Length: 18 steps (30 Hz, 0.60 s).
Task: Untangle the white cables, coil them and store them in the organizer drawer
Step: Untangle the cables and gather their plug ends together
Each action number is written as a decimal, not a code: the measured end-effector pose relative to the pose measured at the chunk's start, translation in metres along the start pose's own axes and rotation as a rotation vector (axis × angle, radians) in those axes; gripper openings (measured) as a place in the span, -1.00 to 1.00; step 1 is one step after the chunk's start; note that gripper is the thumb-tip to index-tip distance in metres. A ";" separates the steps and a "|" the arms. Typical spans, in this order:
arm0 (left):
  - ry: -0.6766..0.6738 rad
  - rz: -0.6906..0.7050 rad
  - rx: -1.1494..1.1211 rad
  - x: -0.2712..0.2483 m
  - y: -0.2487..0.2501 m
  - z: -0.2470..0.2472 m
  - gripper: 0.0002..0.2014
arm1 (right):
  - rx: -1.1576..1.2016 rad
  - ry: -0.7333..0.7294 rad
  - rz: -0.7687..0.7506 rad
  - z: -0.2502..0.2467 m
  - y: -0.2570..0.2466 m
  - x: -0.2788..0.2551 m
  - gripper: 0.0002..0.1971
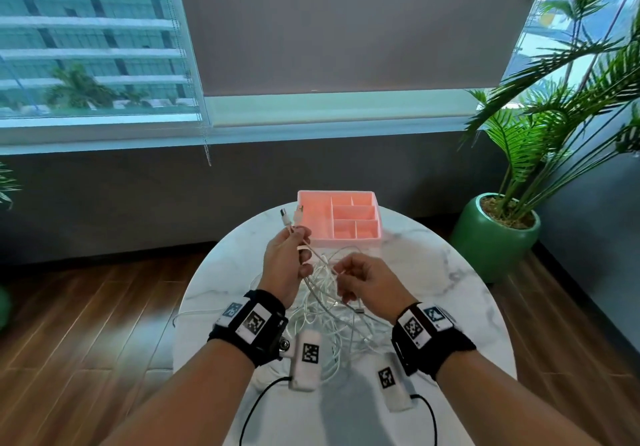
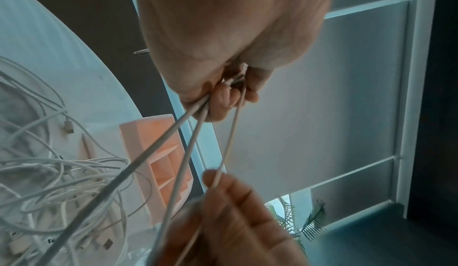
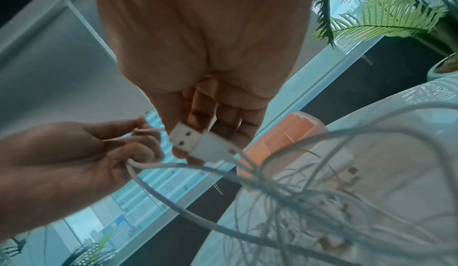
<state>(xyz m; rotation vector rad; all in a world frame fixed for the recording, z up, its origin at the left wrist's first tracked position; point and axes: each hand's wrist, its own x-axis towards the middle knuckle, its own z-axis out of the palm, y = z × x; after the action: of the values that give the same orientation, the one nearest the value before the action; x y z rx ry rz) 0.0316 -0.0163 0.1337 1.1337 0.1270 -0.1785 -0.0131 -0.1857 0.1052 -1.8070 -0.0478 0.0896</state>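
A tangle of white cables (image 1: 329, 317) lies on the round marble table (image 1: 436, 293), in front of the pink organizer (image 1: 341, 240). My left hand (image 1: 300, 255) is raised over the heap. It grips a few strands (image 2: 198, 125), and two USB plugs (image 1: 286, 217) stick up from its fist. My right hand (image 1: 341, 274) pinches one thin strand (image 2: 229, 139) that runs up to the left hand. A white USB plug (image 3: 195, 143) shows at the right hand's fingertips in the right wrist view. The organizer's compartments hold nothing.
A potted palm in a green pot (image 1: 491, 234) stands on the floor right of the table. The window and grey wall are behind the organizer. Loose plugs (image 2: 68, 126) lie in the heap. Wood floor surrounds the table.
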 end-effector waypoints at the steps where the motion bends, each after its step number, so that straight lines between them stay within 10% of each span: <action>1: 0.012 0.002 -0.021 0.000 0.001 -0.002 -0.74 | -0.052 -0.020 0.013 -0.002 0.007 -0.003 -0.90; 13: 0.062 0.162 0.018 0.002 0.008 -0.012 -0.65 | -0.719 0.202 -0.077 -0.052 0.052 -0.003 -0.84; 18: 0.005 0.173 -0.278 0.008 0.042 -0.017 -0.63 | -0.788 0.319 0.184 -0.082 0.084 -0.012 -0.91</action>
<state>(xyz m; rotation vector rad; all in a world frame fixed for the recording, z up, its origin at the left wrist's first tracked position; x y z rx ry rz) 0.0482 0.0157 0.1619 0.8626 0.0556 -0.0030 -0.0189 -0.2855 0.0430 -2.5886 0.3570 -0.1060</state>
